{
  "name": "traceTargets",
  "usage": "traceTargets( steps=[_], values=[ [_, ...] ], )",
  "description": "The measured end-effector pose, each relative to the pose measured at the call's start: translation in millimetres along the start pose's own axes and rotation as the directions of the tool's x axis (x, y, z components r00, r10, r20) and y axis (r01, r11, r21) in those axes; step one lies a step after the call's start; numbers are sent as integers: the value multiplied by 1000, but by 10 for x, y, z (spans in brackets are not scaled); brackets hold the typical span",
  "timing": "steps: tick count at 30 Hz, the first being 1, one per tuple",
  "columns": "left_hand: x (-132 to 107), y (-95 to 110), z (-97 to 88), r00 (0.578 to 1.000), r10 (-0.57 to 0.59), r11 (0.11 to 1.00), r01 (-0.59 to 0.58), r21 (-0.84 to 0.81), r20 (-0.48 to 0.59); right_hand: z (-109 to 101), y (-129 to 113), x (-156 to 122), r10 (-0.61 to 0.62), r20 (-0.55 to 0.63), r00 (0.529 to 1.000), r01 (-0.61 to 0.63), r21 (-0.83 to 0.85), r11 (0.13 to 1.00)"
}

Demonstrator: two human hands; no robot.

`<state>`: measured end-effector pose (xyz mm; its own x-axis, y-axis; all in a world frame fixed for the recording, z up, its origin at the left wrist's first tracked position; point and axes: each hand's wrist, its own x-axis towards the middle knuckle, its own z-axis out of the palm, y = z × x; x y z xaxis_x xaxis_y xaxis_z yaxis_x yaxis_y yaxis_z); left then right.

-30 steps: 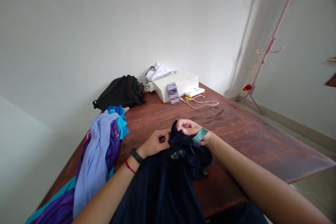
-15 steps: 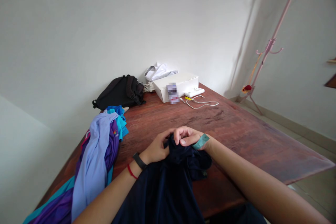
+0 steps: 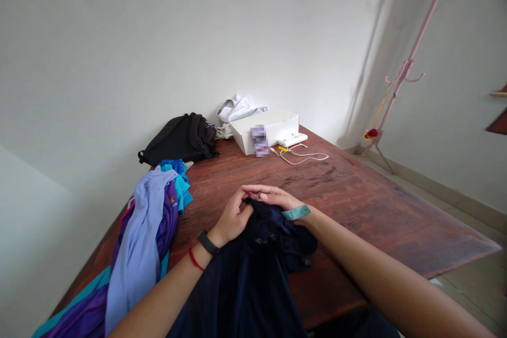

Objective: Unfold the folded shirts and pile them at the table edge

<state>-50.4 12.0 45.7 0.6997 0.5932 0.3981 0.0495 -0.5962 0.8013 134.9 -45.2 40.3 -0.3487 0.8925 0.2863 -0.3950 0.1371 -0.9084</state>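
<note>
A dark navy garment (image 3: 253, 269) lies bunched on the wooden table (image 3: 356, 206) in front of me and hangs over its near edge. My left hand (image 3: 232, 217) pinches the top of the fabric; a black band and a red string sit on that wrist. My right hand (image 3: 273, 198) meets it at the same spot, fingers curled over the cloth edge, with a teal band on the wrist. Both hands are closed on the garment's upper fold.
A heap of purple, lilac and teal clothes (image 3: 142, 243) lies along the table's left side. At the far end are a black backpack (image 3: 180, 138), a white box (image 3: 265, 128), white cloth and a white charger with cable (image 3: 299, 150). A pink coat stand (image 3: 407, 63) stands at right.
My hands have come closer together on the navy fabric and lowered it slightly. The right hand's fingers have shifted from a raised pinch to lying over the fold.
</note>
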Motion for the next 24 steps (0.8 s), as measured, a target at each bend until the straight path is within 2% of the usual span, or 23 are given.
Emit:
traceTargets(
  steps=[4, 7, 9, 11, 14, 17, 24],
  values=[
    [-27, 14, -11, 998, -9, 998, 13, -66, 60, 13, 46, -6, -7, 44, 999, 14, -147, 989],
    [-41, 64, 4, 1000, -11, 998, 11, -58, -3, 58, 64, -29, 19, 104, 994, 5, -231, 973],
    [-53, 96, 34, 998, -59, 997, 57, -55, -21, 122, 51, -44, 2, 157, 988, 43, -283, 958],
    [-70, 121, 74, 991, -128, 988, 130, -81, 23, 200, 29, -53, -1, 229, 973, 76, -319, 945],
    [-97, 157, 131, 983, -176, 980, 179, -82, 46, 295, 20, -56, 51, 294, 954, 47, -317, 947],
    [-105, 191, 155, 985, -170, 984, 169, -53, -7, 329, 74, -44, 45, 269, 962, 40, -302, 952],
    [-89, 221, 131, 983, -179, 984, 178, -8, -31, 338, 265, -3, -5, 138, 990, 41, -259, 965]
  ],
)
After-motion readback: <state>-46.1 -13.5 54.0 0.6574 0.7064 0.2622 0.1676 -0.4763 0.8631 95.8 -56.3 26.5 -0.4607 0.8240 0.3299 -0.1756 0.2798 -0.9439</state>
